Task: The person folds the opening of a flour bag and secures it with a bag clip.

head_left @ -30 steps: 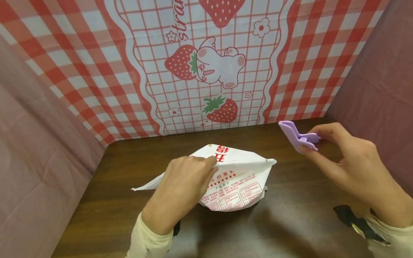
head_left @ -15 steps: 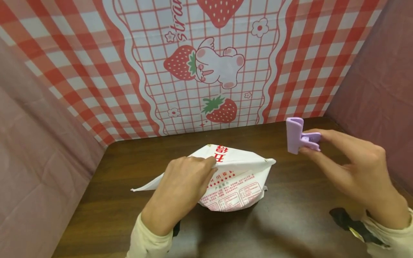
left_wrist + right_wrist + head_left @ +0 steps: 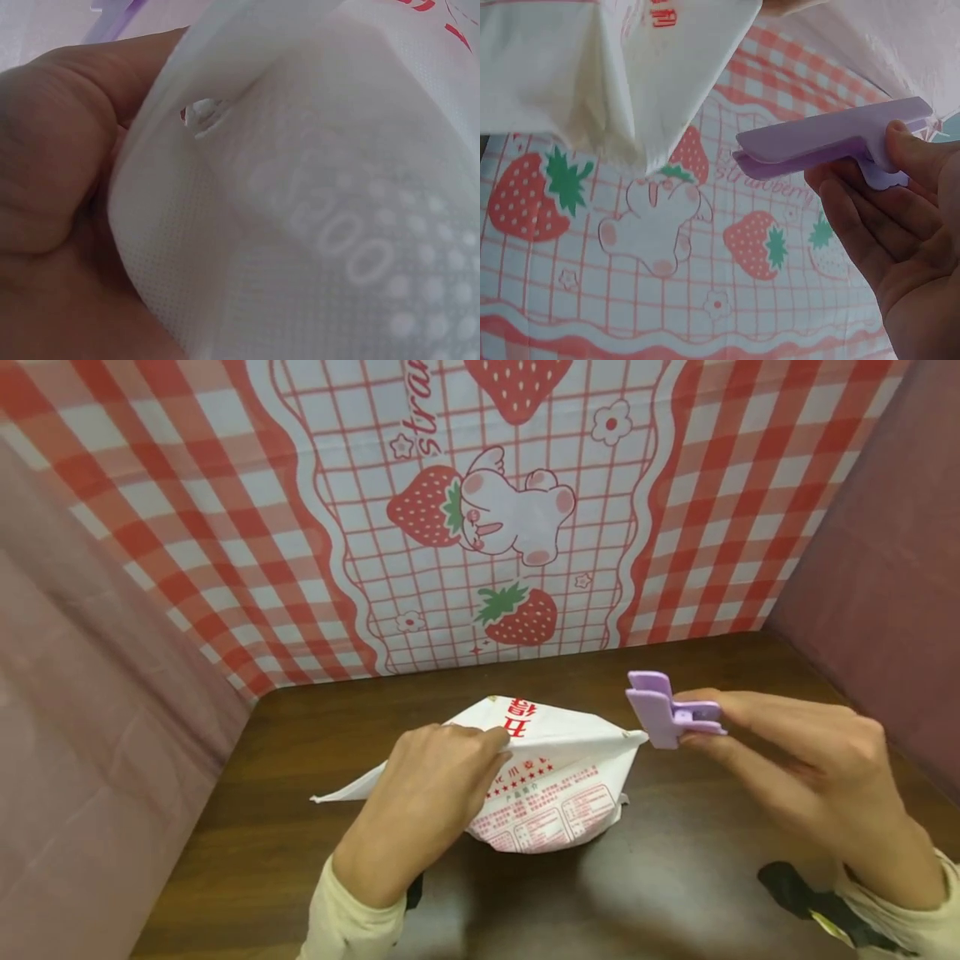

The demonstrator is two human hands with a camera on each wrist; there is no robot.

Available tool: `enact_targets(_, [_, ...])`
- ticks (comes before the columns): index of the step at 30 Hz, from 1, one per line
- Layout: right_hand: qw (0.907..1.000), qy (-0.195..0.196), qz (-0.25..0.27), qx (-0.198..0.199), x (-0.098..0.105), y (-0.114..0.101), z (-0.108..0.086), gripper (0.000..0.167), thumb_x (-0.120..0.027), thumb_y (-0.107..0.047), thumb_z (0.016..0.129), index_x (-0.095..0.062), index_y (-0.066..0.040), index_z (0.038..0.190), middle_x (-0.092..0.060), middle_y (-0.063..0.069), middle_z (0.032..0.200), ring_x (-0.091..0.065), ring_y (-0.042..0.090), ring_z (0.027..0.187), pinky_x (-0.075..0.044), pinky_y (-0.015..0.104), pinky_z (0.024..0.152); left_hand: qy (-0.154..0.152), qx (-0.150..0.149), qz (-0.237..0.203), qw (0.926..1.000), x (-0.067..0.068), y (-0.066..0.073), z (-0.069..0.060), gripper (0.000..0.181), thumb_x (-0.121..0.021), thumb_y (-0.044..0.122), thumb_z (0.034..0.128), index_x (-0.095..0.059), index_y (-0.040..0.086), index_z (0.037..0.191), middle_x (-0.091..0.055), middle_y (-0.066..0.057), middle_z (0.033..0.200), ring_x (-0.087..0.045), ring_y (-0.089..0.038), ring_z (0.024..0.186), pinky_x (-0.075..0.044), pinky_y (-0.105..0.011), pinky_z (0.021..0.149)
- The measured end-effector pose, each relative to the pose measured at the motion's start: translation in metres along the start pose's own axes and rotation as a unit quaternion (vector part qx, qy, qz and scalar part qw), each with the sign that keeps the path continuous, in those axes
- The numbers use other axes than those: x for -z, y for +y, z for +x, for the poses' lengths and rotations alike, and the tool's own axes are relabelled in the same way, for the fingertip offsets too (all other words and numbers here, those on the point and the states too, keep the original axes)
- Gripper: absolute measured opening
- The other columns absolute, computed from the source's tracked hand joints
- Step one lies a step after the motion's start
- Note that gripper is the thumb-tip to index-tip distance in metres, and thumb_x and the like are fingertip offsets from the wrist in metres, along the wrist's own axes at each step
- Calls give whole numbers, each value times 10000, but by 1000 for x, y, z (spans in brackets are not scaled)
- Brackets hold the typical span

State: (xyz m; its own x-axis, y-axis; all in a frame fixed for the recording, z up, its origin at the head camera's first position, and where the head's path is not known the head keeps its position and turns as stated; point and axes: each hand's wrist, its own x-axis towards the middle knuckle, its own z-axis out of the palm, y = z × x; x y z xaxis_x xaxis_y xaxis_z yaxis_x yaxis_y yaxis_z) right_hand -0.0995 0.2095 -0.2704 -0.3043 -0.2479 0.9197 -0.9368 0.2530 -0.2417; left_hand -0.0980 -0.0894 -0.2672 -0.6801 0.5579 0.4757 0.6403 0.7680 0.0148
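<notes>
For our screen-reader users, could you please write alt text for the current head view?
A person's left hand grips the top of a white printed bag on a brown wood-grain table, while the right hand pinches a purple clip near the bag's right corner. Behind hangs a strawberry-patterned, red-checked cloth.

Clip (image 3: 660, 720): plain lilac. Bag (image 3: 562, 777): white, red print, row of red stars. Back cloth (image 3: 420, 593): red-and-white gingham both sides, white middle panel with red grid, red strawberries (image 3: 525, 617) with white specks and green leaves, white cartoon animal (image 3: 517, 522) with pink patches. 2 side drapes (image 3: 97, 710): dusty pink. Table (image 3: 262, 760): dark brown, wood grain. Sleeves (image 3: 356, 910): cream. Piece at right wrist (image 3: 797, 893): black, some yellow.
</notes>
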Motion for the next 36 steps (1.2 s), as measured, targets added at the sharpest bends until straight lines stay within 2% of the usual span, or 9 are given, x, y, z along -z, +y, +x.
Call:
enact_targets(5, [9995, -242, -174, -91, -6, 3, 5, 385, -770, -268, 873, -741, 107, 952, -750, 147, 941, -697, 39, 919, -481, 108, 822, 13, -37, 46, 10000, 0, 0, 0, 271, -727, 152, 880, -558, 193, 673, -445, 102, 528, -467, -98, 473, -384, -314, 455])
enact_targets(8, [9989, -442, -104, -93, -11, 4, 11, 398, -726, -300, 907, -744, 93, 968, -752, 128, 967, -693, 27, 941, -480, 105, 822, 22, -63, 58, 10000, 0, 0, 0, 282, -725, 153, 881, -550, 195, 663, -445, 102, 524, -467, -102, 468, -381, -313, 450])
enact_targets(13, [9951, -896, 407, 70, -20, 4, 19, 336, -688, -237, 943, -735, 90, 1003, -746, 128, 1020, -690, 54, 986, -485, 118, 840, 30, -77, 55, 10000, 0, 0, -1, 292, -715, 146, 887, -537, 197, 661, -443, 100, 524, -467, -107, 466, -372, -312, 442])
enact_targets(17, [9919, -1038, 671, 278, -25, 6, 20, 300, -674, -192, 955, -726, 93, 1032, -738, 152, 1036, -689, 87, 1015, -490, 135, 866, 89, -101, 97, 9999, 1, 0, -2, 308, -710, 139, 890, -517, 193, 656, -428, 95, 525, -466, -111, 468, -371, -314, 441])
enact_targets(25, [9903, -1359, -87, 269, -23, 13, 18, 358, -608, -292, 995, -741, 34, 1062, -744, 101, 1042, -677, 46, 1016, -478, 121, 871, 113, -138, 106, 9998, 2, -1, 0, 313, -706, 141, 895, -515, 195, 654, -409, 96, 526, -461, -110, 472, -364, -312, 444])
enact_targets(30, [9872, -1549, -267, 280, -22, 16, 16, 366, -594, -312, 1001, -741, 13, 1081, -745, 84, 1045, -670, 32, 1031, -473, 121, 887, 122, -123, 100, 9998, 2, -1, -1, 316, -711, 152, 895, -512, 197, 654, -388, 103, 525, -434, -101, 470, -360, -307, 445])
enact_targets(36, [9818, -1828, -451, 257, -19, 16, 14, 363, -571, -308, 1011, -734, 3, 1101, -742, 60, 1059, -657, 3, 1030, -481, 120, 874, 82, -140, 79, 9998, 3, -2, -1, 275, -741, 194, 881, -555, 195, 678, -435, 108, 531, -455, -109, 473, -380, -317, 450])
